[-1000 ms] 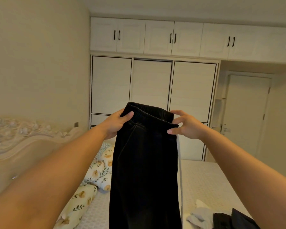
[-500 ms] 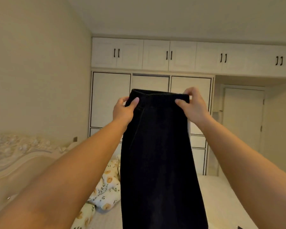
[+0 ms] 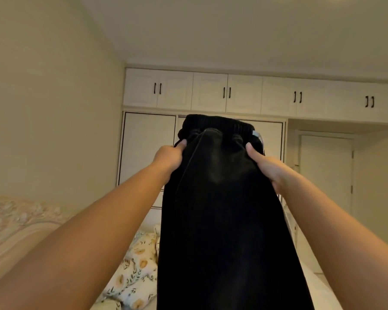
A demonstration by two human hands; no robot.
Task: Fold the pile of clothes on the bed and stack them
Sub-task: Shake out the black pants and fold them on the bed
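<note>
A pair of black trousers [image 3: 224,220] with an elastic waistband hangs in the air in front of me, filling the middle of the head view. My left hand [image 3: 168,156] grips the fabric just below the waistband on the left side. My right hand [image 3: 266,165] grips it on the right side, thumb on the front. The waistband stands up above both hands and a small white label shows at its right edge. The trouser legs run down out of the frame. The rest of the clothes pile is hidden.
A flowered pillow [image 3: 134,271] lies on the bed [image 3: 309,265] below the trousers. A carved pale headboard [image 3: 20,222] stands at the left. White wardrobes [image 3: 148,153] line the far wall, with a door [image 3: 325,173] at the right.
My view has tilted further up toward the ceiling. Both hands have shifted from the top of the waistband to the fabric just below it, and the trousers are held closer to me.
</note>
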